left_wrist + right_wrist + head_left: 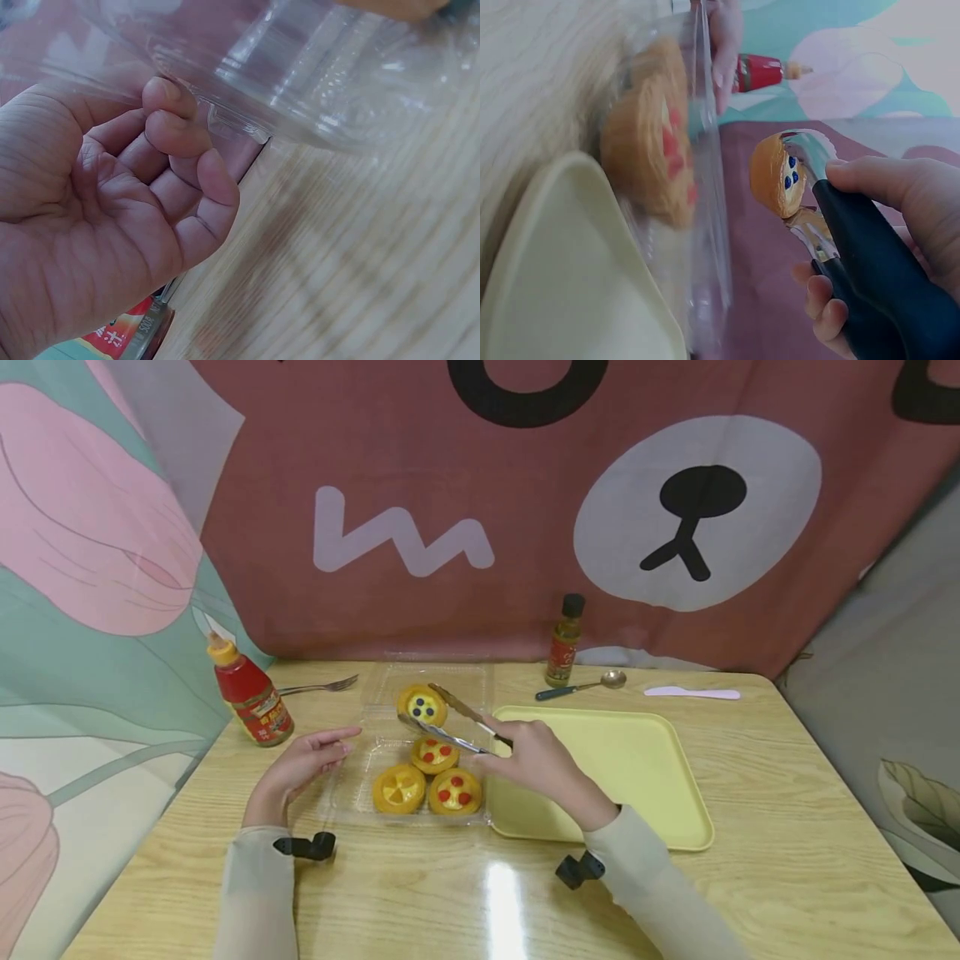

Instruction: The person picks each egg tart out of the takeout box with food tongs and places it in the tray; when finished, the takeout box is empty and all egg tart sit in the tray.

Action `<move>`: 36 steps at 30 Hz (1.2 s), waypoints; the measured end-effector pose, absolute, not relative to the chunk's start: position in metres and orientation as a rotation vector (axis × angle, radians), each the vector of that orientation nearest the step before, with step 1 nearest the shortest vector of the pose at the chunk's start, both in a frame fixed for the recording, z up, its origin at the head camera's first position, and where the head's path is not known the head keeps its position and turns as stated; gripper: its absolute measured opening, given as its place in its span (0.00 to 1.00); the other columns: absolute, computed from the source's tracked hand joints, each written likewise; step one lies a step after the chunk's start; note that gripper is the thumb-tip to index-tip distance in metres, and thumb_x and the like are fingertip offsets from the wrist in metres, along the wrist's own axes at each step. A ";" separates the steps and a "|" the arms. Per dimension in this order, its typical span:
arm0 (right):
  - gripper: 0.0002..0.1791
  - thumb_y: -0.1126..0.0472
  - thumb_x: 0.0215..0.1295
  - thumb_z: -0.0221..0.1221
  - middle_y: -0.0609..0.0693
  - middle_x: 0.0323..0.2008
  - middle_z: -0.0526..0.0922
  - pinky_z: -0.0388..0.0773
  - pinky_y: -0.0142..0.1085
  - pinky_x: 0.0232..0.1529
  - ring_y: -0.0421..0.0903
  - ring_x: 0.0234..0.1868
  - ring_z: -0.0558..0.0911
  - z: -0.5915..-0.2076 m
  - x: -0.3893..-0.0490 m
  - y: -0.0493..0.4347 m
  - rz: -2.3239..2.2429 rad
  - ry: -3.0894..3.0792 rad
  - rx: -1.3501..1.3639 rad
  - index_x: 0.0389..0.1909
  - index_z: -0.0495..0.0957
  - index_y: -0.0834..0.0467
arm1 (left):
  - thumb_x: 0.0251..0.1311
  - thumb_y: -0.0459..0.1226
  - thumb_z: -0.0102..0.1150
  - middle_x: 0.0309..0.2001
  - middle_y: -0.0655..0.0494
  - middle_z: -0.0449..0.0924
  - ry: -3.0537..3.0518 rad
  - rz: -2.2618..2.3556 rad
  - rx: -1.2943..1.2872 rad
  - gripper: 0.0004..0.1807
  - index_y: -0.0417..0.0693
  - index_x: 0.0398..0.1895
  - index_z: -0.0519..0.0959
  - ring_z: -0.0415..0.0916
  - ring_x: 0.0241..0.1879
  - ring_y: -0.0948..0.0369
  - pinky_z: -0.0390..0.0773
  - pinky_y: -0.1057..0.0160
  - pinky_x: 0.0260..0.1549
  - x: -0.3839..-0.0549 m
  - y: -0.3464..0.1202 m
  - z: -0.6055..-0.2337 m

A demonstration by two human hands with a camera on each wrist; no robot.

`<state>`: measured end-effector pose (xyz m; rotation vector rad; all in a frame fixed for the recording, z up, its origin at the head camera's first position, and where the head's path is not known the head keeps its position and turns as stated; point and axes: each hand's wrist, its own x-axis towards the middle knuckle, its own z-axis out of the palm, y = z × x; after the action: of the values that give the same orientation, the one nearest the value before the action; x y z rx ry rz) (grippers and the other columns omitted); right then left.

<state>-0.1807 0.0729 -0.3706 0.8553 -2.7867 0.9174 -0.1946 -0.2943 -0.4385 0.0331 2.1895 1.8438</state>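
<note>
My right hand (536,760) grips a pair of tongs (874,259) by the black handles. Between the metal tips is a toy tart (410,700) with blue berries, raised clear of the others in the right wrist view. Below it, a clear plastic clamshell box (348,795) lies unfolded, its lid towards the back. Two red-dotted tarts (455,792) and a plain yellow tart (398,789) sit in the base. At the box's left edge is my left hand (306,764), fingers loosely bent, fingertips right by the plastic rim (247,124).
To the right of the box lies a yellow tray (622,760). A red sauce bottle (255,697) and a fork (322,686) stand and lie at the left. Along the back are a small black-capped bottle (564,643), a spoon (585,685) and a pink knife (692,692).
</note>
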 end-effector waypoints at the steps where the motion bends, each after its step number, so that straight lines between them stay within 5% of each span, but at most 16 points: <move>1: 0.36 0.45 0.55 0.66 0.41 0.10 0.62 0.57 0.28 0.13 0.33 0.08 0.51 -0.370 -0.180 0.078 0.903 -2.769 0.857 0.62 0.71 0.57 | 0.67 0.38 0.53 0.25 0.62 0.69 2.193 1.838 0.027 0.27 0.36 0.66 0.65 0.67 0.27 0.67 0.72 0.68 0.30 -0.194 -0.294 -0.438; 7: 0.33 0.49 0.56 0.67 0.42 0.11 0.65 0.59 0.31 0.17 0.31 0.10 0.46 -0.370 -0.182 0.110 0.867 -2.692 0.826 0.60 0.74 0.61 | 0.67 0.38 0.53 0.27 0.61 0.68 2.201 1.811 0.038 0.28 0.36 0.67 0.63 0.66 0.28 0.66 0.71 0.67 0.31 -0.194 -0.295 -0.437; 16: 0.33 0.47 0.57 0.65 0.41 0.07 0.59 0.57 0.30 0.13 0.32 0.07 0.48 -0.379 -0.183 0.157 0.795 -2.771 0.684 0.60 0.73 0.60 | 0.66 0.39 0.54 0.52 0.52 0.71 2.209 1.802 0.014 0.29 0.37 0.67 0.63 0.69 0.37 0.66 0.74 0.69 0.40 -0.194 -0.297 -0.437; 24: 0.32 0.52 0.55 0.67 0.40 0.05 0.58 0.55 0.31 0.14 0.34 0.10 0.49 -0.391 -0.182 0.196 0.621 -2.819 0.638 0.58 0.75 0.63 | 0.67 0.40 0.53 0.27 0.61 0.67 2.210 1.794 0.046 0.28 0.37 0.67 0.64 0.66 0.28 0.66 0.71 0.67 0.32 -0.195 -0.297 -0.439; 36: 0.32 0.51 0.54 0.67 0.39 0.06 0.54 0.54 0.29 0.12 0.34 0.10 0.48 -0.399 -0.170 0.219 0.540 -2.921 0.618 0.56 0.75 0.66 | 0.67 0.39 0.53 0.26 0.61 0.67 2.205 1.808 0.031 0.27 0.37 0.67 0.64 0.65 0.27 0.66 0.71 0.68 0.30 -0.195 -0.295 -0.437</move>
<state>-0.1698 0.2194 -0.3988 0.6177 -2.9208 0.5399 -0.1949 -0.2952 -0.4366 0.0308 2.2053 1.8076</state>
